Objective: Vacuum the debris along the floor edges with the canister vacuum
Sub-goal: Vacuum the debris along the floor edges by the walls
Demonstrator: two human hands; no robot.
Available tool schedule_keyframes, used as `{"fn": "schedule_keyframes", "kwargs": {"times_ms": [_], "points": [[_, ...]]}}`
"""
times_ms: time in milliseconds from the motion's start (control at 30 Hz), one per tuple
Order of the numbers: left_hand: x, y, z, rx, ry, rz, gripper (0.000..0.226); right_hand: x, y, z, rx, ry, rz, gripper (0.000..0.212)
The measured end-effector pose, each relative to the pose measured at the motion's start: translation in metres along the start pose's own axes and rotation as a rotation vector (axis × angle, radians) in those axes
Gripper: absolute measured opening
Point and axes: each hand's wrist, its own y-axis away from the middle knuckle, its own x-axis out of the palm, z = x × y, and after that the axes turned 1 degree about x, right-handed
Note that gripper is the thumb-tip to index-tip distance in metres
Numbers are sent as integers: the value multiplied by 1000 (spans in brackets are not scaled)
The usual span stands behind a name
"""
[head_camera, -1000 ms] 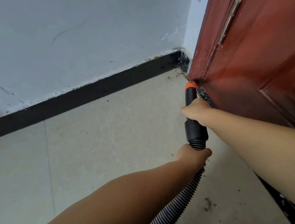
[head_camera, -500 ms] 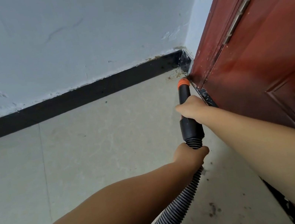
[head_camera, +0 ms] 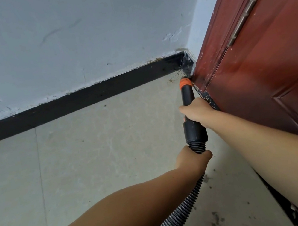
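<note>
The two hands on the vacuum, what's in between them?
In the head view, between the right hand and the left hand runs the black nozzle cuff, then the first ribs of the hose.

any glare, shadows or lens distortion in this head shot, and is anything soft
Head view: soft daylight, no hard glare, only a dull sheen on the red door; a faint shadow falls on the floor beside the left hand and hose; wide-angle bending bows the black baseboard; the nozzle and right hand look sharp, the near forearms slightly soft.
</note>
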Motion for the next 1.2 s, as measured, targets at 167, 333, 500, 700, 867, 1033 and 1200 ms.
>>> {"fn": "schedule_keyframes", "kwargs": {"times_ms": [167, 333, 500, 700, 867, 1033, 1200], "points": [[-3, -8, -4, 1, -9, 13, 14, 0, -6, 2, -8, -23, -8, 29], [-4, -18, -14, 5, 4, -9, 15, -3, -17, 13, -12, -72, 28, 29], [-12, -31, -27, 14, 24, -18, 18, -8, -30, 27, 3, -183, 59, 18], [-17, -32, -24, -19, 69, -10, 19, -10, -29, 24, 69, -330, 122, 19], [-16, -23, -18, -7, 61, -35, 17, -8, -19, 23, 84, -375, 195, 11], [-24, -10, -7, -49, 93, -52, 17, 10, -2, 29, 74, -352, 276, 10], [-30, -3, -12, -34, 105, -37, 19, 11, 1, 39, 61, -301, 270, 12]]}}
